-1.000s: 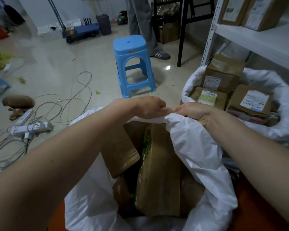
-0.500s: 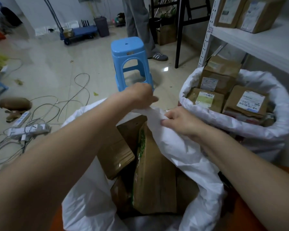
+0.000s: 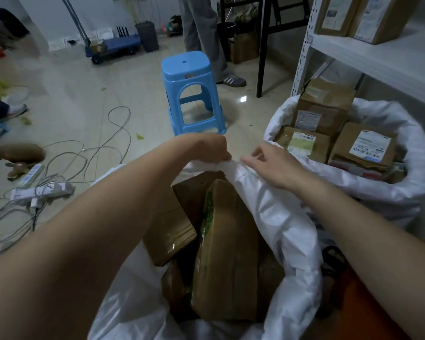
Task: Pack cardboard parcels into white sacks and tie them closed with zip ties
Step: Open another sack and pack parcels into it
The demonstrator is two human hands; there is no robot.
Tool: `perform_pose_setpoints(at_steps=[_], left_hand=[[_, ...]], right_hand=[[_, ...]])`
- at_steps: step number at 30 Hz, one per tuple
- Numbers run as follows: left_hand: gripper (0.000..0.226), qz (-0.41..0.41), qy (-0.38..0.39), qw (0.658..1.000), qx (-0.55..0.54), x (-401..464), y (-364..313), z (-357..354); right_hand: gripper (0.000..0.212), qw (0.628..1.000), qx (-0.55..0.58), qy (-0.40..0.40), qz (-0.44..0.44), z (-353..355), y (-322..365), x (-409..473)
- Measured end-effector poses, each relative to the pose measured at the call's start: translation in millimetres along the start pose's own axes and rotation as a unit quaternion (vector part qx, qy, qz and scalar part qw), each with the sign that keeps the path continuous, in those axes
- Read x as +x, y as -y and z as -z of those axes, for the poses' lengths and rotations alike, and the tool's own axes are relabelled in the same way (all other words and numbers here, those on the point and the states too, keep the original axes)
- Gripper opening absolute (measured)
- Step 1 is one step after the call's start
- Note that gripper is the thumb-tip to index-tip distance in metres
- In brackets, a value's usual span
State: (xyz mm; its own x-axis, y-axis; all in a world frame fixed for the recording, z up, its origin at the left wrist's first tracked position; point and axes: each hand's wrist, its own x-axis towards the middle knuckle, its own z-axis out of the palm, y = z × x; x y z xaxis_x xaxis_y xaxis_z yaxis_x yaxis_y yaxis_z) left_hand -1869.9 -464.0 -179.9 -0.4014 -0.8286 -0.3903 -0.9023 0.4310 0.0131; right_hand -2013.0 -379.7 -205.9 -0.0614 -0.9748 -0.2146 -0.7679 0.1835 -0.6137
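Hands meet at the far rim of the near white sack (image 3: 275, 217): the left hand (image 3: 206, 149) is curled over a bunched fold of the rim and grips it, while the right hand (image 3: 270, 165), just beside it, pinches the same white edge between thumb and fingertips, the two hands close together but not touching. Both bare forearms reach out over the sack's open mouth. Inside the sack, cardboard parcels (image 3: 226, 253) stand packed on end, the tallest one bearing a green printed strip along its left edge, with a taped brown one leaning against it on the left. To the right, touching the near sack, a second white sack (image 3: 402, 190) stands with its rim rolled down, holding more labelled parcels (image 3: 363, 146). Above it runs a white shelf (image 3: 378, 60) carrying further boxes. A blue plastic stool (image 3: 192, 92) stands on the floor beyond the hands, and a tangle of cables with a power strip (image 3: 42, 192) lies on the floor to the left.
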Motion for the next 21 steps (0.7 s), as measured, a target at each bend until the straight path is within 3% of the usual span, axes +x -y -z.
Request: perform_pose_setpoints(at_steps=[2, 4, 5, 7, 9, 11, 13, 17, 20, 21], left_hand=[[0.04, 0.031, 0.036, 0.999, -0.025, 6.2, 6.2, 10.0], [0.039, 0.035, 0.056, 0.997, -0.032, 8.1, 12.5, 16.3], [0.038, 0.038, 0.058, 0.997, -0.028, 9.2, 15.8, 16.8], [0.039, 0.053, 0.035, 0.998, -0.021, 9.2, 18.8, 11.8], [0.04, 0.046, -0.071, 0.996, 0.038, 5.5, 13.8, 2.5], [0.039, -0.023, -0.219, 0.972, 0.084, -2.9, 1.1, -6.0], [0.036, -0.09, -0.254, 0.962, 0.029, -12.8, -8.2, -13.1], [0.033, -0.124, -0.237, 0.963, 0.034, -12.0, -8.1, -33.6], [0.036, -0.079, -0.217, 0.969, 0.088, -2.5, -8.7, -42.5], [0.039, -0.063, -0.205, 0.97, 0.112, 2.4, -7.8, -39.6]], right_hand=[[0.059, 0.992, -0.111, -0.028, 0.052, -10.6, 11.2, -14.5], [0.041, 0.969, -0.221, -0.047, 0.097, -24.2, 7.2, -16.9], [0.029, 0.971, -0.207, -0.048, 0.107, -26.5, 3.9, -13.6], [0.032, 0.993, -0.062, 0.002, 0.096, -25.5, -4.5, 1.9], [0.025, 0.989, 0.116, 0.087, 0.04, -19.2, -15.8, 19.1], [0.018, 0.936, 0.292, 0.192, -0.033, -16.7, -30.5, 31.6], [0.016, 0.873, 0.419, 0.239, -0.066, -19.6, -42.9, 39.7], [0.016, 0.82, 0.505, 0.257, -0.078, -20.9, -47.3, 43.8], [0.02, 0.824, 0.493, 0.265, -0.087, -18.4, -44.2, 45.0], [0.021, 0.842, 0.472, 0.246, -0.087, -17.2, -40.3, 45.4]])
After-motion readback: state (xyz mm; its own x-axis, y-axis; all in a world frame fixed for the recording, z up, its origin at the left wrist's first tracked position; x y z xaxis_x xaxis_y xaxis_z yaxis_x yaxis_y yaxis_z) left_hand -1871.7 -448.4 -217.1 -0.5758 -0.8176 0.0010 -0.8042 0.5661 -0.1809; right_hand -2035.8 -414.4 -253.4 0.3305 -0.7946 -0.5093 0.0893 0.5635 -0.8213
